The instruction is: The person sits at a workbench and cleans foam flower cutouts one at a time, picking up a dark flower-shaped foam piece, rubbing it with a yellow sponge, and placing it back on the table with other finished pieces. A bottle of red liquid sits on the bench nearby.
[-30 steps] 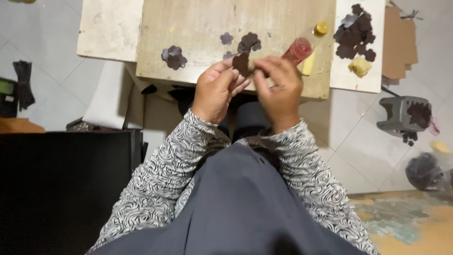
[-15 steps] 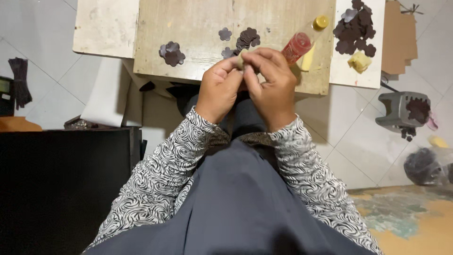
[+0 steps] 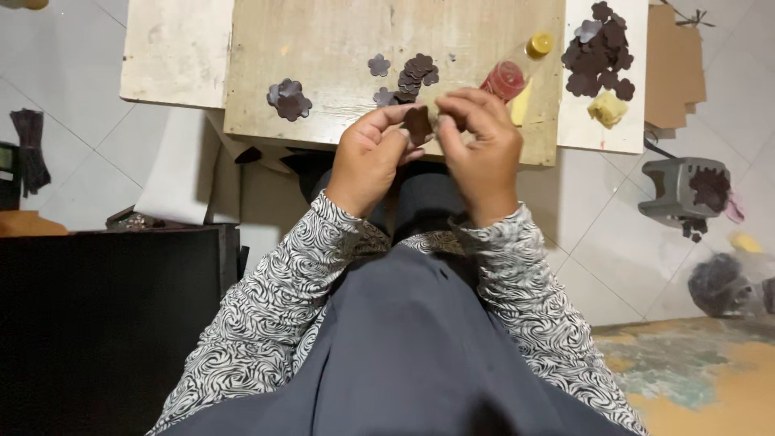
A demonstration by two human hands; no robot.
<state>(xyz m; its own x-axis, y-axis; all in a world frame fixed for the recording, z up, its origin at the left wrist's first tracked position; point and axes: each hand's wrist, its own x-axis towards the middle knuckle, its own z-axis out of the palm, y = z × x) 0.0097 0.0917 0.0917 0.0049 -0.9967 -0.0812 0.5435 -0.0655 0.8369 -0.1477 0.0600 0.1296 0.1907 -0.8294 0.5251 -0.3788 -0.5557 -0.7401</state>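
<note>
The dark flower-shaped cutout (image 3: pixel 417 123) sat pinched between the two hands, right at the near edge of the wooden counter (image 3: pixel 339 48). The left hand (image 3: pixel 370 161) closed its thumb and fingertips on the cutout's left and lower side, so the piece lay just up and to the right of that grip. The right hand (image 3: pixel 483 149) curled in from the other side, its fingers bent over the cutout's right edge and over something pale that I could not make out; that grip was closed too, and the two sets of fingertips nearly touched. The cutout faced the camera flat-on, roughly round, with no clear long axis. Both hands were equally near it.

Beyond the grips, further onto the counter, lay a small cluster of the same dark flowers (image 3: pixel 416 71), and a separate stack (image 3: pixel 289 98) well to the left. A red-tinted glue bottle with a yellow cap (image 3: pixel 517 69) lay just beyond the right hand, tilted away to the right.
</note>
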